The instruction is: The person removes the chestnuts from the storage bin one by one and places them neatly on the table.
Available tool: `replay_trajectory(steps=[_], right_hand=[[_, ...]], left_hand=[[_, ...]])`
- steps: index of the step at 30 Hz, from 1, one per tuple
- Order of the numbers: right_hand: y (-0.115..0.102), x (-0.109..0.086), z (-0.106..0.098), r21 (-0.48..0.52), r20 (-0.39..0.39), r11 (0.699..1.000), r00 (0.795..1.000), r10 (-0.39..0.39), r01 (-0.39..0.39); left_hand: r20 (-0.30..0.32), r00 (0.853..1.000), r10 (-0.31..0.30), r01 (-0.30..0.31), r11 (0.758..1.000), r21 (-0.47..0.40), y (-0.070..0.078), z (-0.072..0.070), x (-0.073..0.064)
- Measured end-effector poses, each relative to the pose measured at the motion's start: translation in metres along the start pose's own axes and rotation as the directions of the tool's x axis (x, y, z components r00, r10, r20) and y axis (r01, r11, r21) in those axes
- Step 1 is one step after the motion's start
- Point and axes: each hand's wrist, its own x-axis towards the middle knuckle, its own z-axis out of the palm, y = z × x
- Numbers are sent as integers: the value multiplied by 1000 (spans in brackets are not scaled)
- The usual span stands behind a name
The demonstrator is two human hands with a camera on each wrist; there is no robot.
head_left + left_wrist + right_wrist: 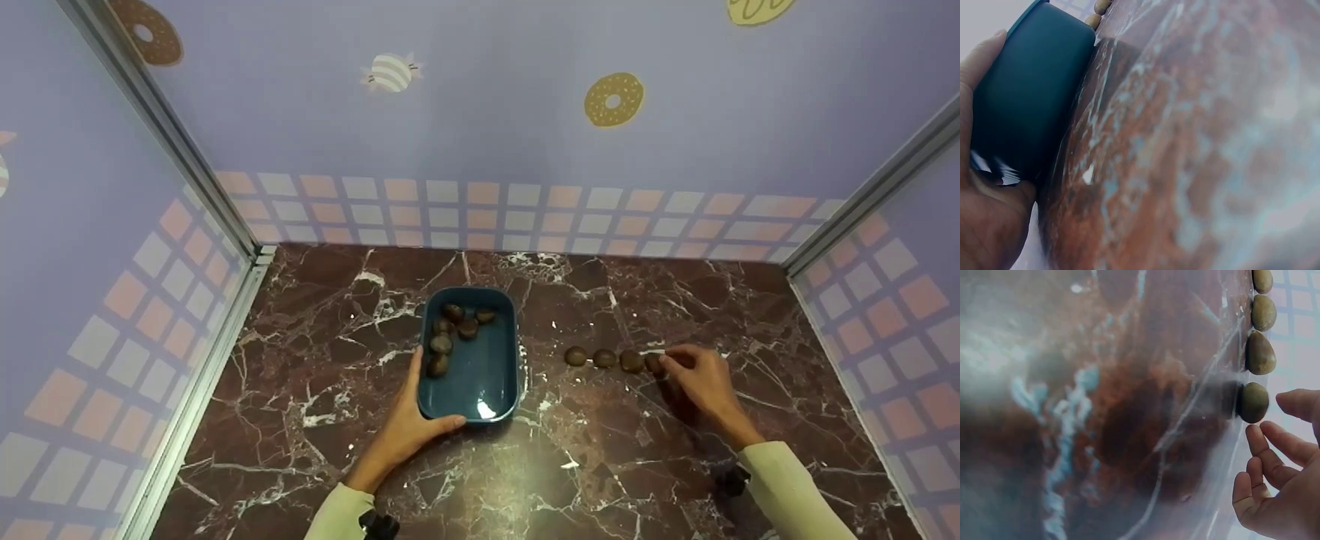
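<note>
Along the left wall and near corner of a teal rectangular container lies my left hand. It holds the container between its thumb, at the near edge, and its fingers. Several brown, smooth pebble-like pieces lie inside, mostly toward the left and far end. To the right, several similar pieces form a row on the tabletop. My right hand is at the row's right end, beside the last piece. In the right wrist view its thumb and index finger stand apart around that piece, with a small gap visible.
The tabletop is dark red-brown marble pattern with white veins and a glossy sheen. Lilac panels with printed sweets and pink and white squares enclose the back and both sides. A metal rail runs along the left edge.
</note>
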Motion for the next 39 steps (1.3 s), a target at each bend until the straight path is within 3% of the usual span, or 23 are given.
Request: replay_trajectory(steps=[9, 19, 28, 39], right_hand=[[-24, 5, -1, 26, -23, 991, 991, -134, 134], [-67, 9, 10, -1, -7, 962, 962, -275, 275], [-101, 10, 30, -7, 34, 938, 937, -347, 347], [-130, 10, 55, 23, 129, 899, 891, -435, 436]], left_hand=[[-5, 1000, 4, -4, 1000, 13, -1, 0, 0], [7, 1000, 1, -1, 1000, 28, 1, -2, -1], [8, 1000, 0, 0, 998, 61, 1, -1, -1], [10, 1000, 10, -10, 998, 63, 1, -1, 0]])
